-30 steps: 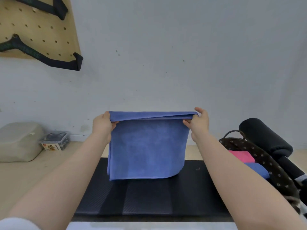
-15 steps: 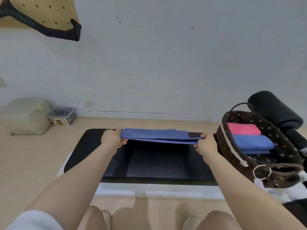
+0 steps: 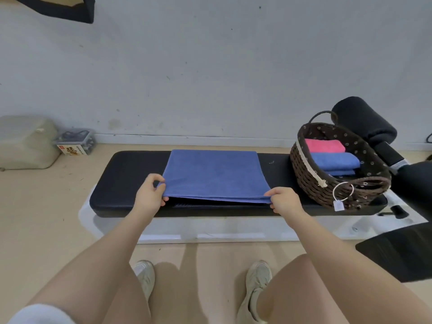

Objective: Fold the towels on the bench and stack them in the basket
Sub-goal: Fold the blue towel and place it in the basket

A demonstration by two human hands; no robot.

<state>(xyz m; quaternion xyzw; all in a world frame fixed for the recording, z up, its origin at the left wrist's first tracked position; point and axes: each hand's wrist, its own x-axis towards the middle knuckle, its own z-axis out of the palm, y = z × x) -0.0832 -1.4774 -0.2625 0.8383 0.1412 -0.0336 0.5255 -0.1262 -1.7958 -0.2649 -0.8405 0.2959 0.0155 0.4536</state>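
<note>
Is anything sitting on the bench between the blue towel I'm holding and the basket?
Nothing visible. The bench is bare between the blue towel and the basket; folded towels already lie inside it.

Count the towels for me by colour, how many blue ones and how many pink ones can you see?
Blue towels: 3, one flat blue cloth towel on the bench and two folded blue towels in the basket, upper and lower.
Pink towels: 1, the folded pink towel in the basket.
Total: 4.
</note>
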